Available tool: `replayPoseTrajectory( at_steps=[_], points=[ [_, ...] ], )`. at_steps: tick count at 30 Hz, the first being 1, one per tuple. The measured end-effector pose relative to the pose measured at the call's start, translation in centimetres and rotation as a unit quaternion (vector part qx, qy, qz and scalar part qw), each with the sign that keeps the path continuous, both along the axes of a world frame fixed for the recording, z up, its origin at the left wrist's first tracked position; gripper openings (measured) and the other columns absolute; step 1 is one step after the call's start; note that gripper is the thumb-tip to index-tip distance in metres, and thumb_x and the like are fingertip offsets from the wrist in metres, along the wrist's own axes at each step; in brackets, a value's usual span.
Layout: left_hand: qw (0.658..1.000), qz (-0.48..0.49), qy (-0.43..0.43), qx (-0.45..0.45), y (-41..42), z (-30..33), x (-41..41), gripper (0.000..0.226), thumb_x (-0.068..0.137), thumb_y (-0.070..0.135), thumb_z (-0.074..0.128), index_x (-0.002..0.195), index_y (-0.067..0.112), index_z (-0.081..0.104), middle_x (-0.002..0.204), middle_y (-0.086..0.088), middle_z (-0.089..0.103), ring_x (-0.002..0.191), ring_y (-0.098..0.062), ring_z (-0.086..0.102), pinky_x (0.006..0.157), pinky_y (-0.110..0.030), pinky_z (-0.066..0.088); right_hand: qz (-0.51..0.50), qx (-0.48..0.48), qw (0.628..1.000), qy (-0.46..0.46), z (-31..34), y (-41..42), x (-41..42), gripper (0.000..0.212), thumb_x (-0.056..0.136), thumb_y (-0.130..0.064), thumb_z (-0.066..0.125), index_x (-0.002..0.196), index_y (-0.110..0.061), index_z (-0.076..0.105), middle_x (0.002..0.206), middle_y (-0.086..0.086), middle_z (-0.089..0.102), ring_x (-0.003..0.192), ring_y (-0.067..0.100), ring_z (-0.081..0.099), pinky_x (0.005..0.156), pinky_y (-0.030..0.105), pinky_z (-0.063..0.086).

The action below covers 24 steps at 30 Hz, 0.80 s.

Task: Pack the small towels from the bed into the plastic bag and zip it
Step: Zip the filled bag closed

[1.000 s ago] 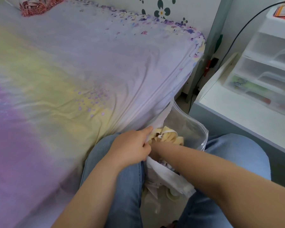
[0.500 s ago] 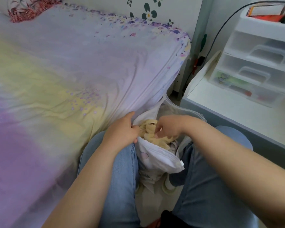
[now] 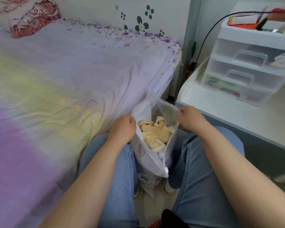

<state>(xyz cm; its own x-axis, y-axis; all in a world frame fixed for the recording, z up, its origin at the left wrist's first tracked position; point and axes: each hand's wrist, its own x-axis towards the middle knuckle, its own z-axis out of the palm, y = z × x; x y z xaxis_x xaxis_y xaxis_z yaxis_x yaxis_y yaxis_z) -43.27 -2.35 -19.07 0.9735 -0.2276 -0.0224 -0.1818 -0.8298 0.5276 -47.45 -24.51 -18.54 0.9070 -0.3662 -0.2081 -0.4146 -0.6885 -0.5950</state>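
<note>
Gripping plastic bag [image 3: 148, 155] rim, left hand [image 3: 123, 129], right hand [image 3: 190, 119]

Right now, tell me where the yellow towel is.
The yellow towel lies inside the open plastic bag, low in the head view between the left hand and right hand, above the knees.

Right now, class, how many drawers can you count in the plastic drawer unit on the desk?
3, stacked in the drawer unit: the top drawer, the middle drawer and the bottom drawer. The unit runs off frame on the right.
</note>
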Motion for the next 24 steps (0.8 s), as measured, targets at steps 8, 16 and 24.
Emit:
replayPoseTrajectory(
  at_steps=[8,16,24],
  points=[
    [0.957,-0.076,0.228,-0.160,-3.6,-1.8,-2.5,0.043,0.102,0.042,0.032,0.118,0.013,0.058,0.105,-0.004,0.061,0.102,-0.023,0.059,0.092,-0.037,0.048,0.069,0.162,0.984,-0.026,-2.4,4.1,1.2,0.068,0.098,-0.016,0.045,0.153,-0.024,0.005,0.091,0.006,0.061,0.071,0.017,0.060,0.065,0.026,0.048],
    [0.964,-0.104,0.118,0.216,-0.5,-2.1,-7.3,0.060,0.087,0.059,0.051,0.123,0.012,0.048,0.117,-0.005,0.062,0.106,-0.028,0.060,0.077,-0.034,0.046,0.137,0.176,0.974,-0.038,-2.7,4.4,1.4,0.046,0.100,-0.015,0.041,0.143,-0.030,0.038,0.076,0.002,0.067,0.065,0.015,0.063,0.066,0.027,0.051],
    [0.968,-0.139,0.080,0.195,1.2,-1.1,-9.5,0.045,0.092,0.028,0.051,0.132,0.012,0.036,0.100,-0.009,0.066,0.086,-0.029,0.064,0.060,-0.033,0.039,0.472,0.064,0.868,0.140,1.4,6.2,-1.7,0.079,0.081,0.010,0.052,0.144,-0.035,0.037,0.131,-0.011,0.050,0.083,-0.011,0.054,0.065,0.006,0.042]
  ],
)
